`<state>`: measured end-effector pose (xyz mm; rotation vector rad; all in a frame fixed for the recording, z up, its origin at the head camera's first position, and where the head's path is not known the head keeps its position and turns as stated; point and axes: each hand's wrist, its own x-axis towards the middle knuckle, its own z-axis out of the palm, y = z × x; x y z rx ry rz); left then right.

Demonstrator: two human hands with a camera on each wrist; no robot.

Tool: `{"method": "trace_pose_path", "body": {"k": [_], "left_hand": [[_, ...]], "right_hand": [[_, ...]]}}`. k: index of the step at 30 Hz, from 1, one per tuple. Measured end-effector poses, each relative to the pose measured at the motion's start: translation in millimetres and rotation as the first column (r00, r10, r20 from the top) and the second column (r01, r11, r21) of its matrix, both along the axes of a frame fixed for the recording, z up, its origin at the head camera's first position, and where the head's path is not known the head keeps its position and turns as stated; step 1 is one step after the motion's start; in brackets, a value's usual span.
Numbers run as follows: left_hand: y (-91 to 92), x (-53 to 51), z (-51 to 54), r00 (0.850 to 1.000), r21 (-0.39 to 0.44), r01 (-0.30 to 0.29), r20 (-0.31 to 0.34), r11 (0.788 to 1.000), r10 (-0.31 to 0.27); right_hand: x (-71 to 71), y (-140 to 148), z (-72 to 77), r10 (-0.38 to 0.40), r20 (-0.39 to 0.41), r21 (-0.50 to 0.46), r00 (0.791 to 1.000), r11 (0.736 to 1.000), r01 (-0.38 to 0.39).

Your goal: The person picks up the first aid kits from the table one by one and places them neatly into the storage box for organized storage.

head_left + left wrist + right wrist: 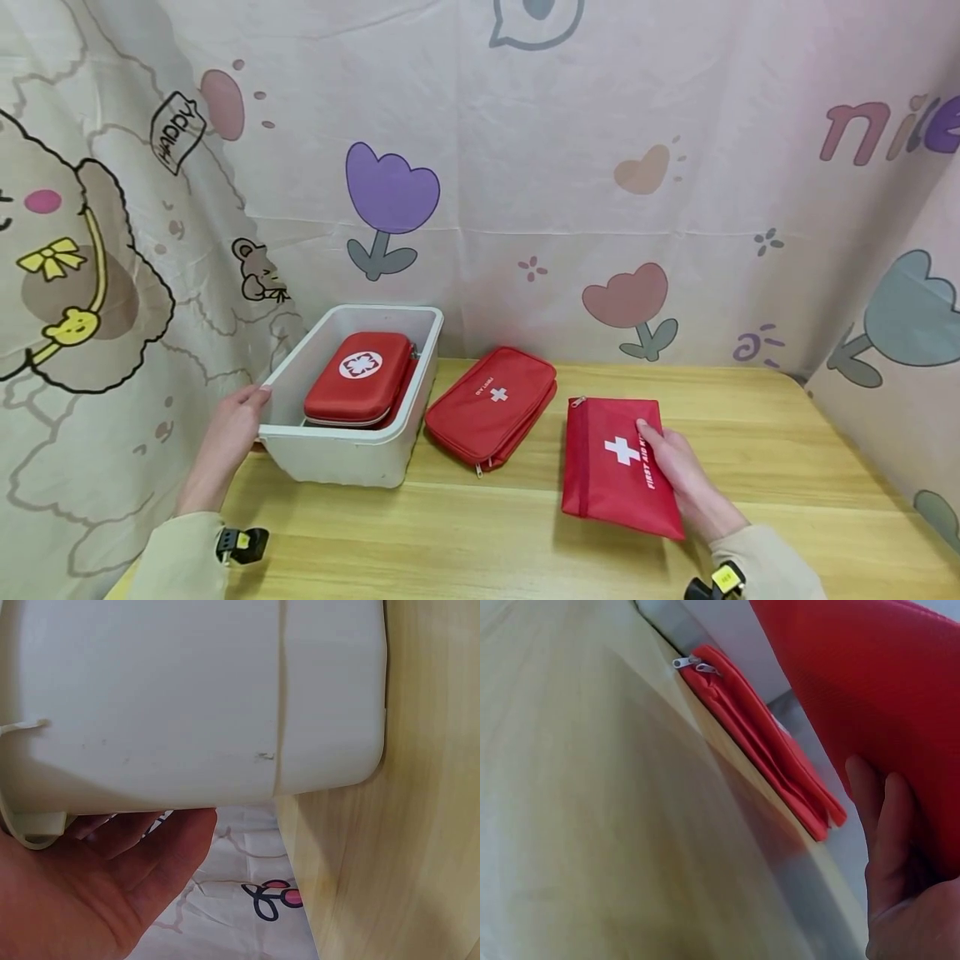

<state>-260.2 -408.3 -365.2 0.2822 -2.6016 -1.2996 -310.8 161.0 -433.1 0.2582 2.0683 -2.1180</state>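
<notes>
My left hand (pixel 234 429) grips the left rim of a white plastic bin (pixel 337 458); in the left wrist view the fingers of this hand (pixel 127 877) lie along the bin's side (pixel 172 705). Inside the bin a red hard case (pixel 360 392) with a white round emblem lies on another red item. My right hand (pixel 690 479) holds a flat red first aid pouch (pixel 611 475) by its right side, thumb on top. The right wrist view has the fingers (pixel 889 817) under the pouch (pixel 885 682), which is raised above the table.
A red first aid case (pixel 495 404) with two zipper pulls lies on the wooden table (pixel 465 533) between bin and pouch; it also shows in the right wrist view (pixel 757 735). A printed curtain (pixel 510 192) hangs behind the table and at both sides.
</notes>
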Motion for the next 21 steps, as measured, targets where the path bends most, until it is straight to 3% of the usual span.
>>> {"method": "trace_pose_path", "body": {"k": [12, 21], "left_hand": [[2.7, 0.2, 1.1, 1.000, 0.001, -0.027, -0.012, 1.000, 0.027], [0.4, -0.9, -0.1, 0.999, -0.035, -0.035, -0.039, 0.999, 0.033]], "right_hand": [[-5.7, 1.3, 13.0, 0.034, -0.013, 0.069, 0.999, 0.997, -0.033], [-8.6, 0.1, 24.6, 0.049, 0.015, 0.027, 0.999, 0.998, -0.049]]}}
